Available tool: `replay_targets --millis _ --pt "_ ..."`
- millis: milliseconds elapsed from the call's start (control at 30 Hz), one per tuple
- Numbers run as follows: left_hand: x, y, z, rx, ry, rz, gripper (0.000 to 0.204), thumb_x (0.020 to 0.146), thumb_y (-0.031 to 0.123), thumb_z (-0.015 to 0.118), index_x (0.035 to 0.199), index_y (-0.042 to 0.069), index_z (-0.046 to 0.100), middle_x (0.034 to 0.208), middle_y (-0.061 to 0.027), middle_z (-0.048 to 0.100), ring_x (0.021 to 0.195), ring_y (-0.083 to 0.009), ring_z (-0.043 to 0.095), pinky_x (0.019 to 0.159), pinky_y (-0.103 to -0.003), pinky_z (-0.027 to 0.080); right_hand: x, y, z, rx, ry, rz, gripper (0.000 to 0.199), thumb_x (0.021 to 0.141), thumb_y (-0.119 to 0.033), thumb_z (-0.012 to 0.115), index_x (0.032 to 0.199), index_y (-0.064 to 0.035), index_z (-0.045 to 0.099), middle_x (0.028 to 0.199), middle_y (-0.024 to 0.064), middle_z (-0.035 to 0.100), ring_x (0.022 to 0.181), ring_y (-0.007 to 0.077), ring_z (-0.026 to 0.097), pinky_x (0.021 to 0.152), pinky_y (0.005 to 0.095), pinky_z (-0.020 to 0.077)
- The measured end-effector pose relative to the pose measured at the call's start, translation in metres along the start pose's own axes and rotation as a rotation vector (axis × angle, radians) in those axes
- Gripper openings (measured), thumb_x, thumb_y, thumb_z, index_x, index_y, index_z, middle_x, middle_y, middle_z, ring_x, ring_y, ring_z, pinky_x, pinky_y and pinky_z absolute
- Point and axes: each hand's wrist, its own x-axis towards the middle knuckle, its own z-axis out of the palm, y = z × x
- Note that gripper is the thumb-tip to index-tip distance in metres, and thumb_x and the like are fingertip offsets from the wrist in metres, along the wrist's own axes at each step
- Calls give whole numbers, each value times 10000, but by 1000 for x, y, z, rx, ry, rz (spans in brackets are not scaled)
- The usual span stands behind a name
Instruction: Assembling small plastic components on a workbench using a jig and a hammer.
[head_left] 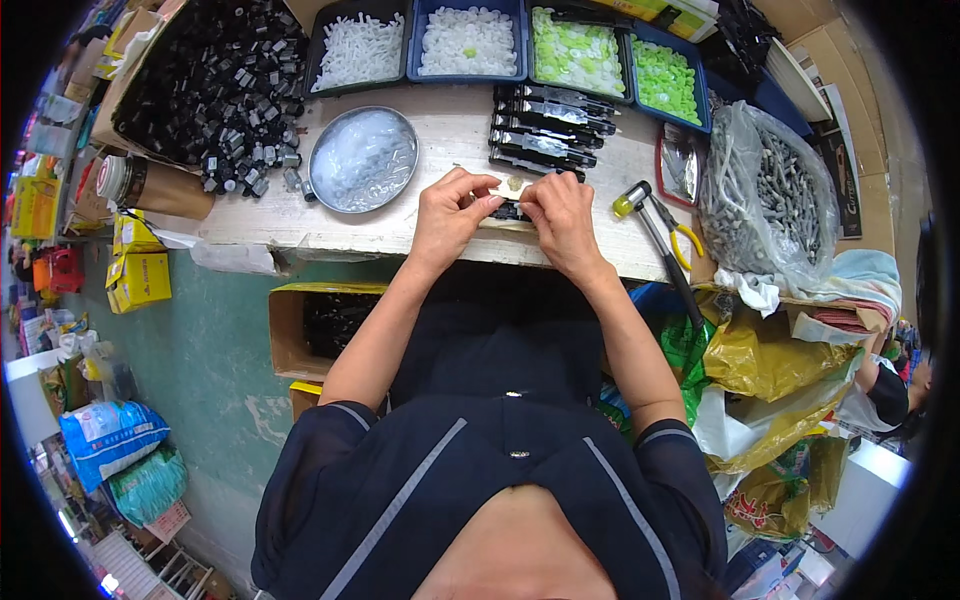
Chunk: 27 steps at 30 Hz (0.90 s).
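At the near edge of the table, both hands meet over a small pale block (514, 193) with a dark part (510, 211) lying in or against it. My left hand (449, 215) is closed, its thumb and forefinger pinched at the block's left side. My right hand (563, 222) is closed too, fingers bent over the right side. Whatever sits between the fingertips is too small or hidden to name. Just beyond lies a row of long, glossy black parts (548, 128). To the left stands a round metal pan (413, 168) holding translucent, whitish material.
Trays of small white pieces (468, 42) and green pieces (664, 82) line the back. A heap of black parts (235, 90) fills the left. At right lie a hammer (655, 235), yellow-handled pliers (686, 243) and a clear bag of grey parts (765, 195). A brown-filled jar (150, 186) stands far left.
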Motion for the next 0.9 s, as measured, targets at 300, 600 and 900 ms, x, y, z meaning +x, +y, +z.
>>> replay_targets --millis 300,600,900 --pt "2 -8 -3 95 -14 -11 191 727 -13 639 911 30 662 708 -9 511 611 -68 463 550 -208 387 6 -5 20 -121 -12 -55 98 743 -64 609 811 -83 542 805 33 505 814 219 457 747 366 294" --pt "11 -2 2 447 -98 54 200 646 54 724 829 21 651 710 -88 558 623 -181 554 581 -290 445 6 6 9 9 61 -44 109 688 -87 668 777 -108 609 776 11 531 800 196 476 726 345 306" --pt "97 37 13 565 -213 290 143 674 131 677 763 26 642 729 -141 590 682 -308 579 635 -378 461 -5 33 -66 397 218 405 60 778 -24 606 813 14 575 756 66 533 680 132 510 631 233 414"
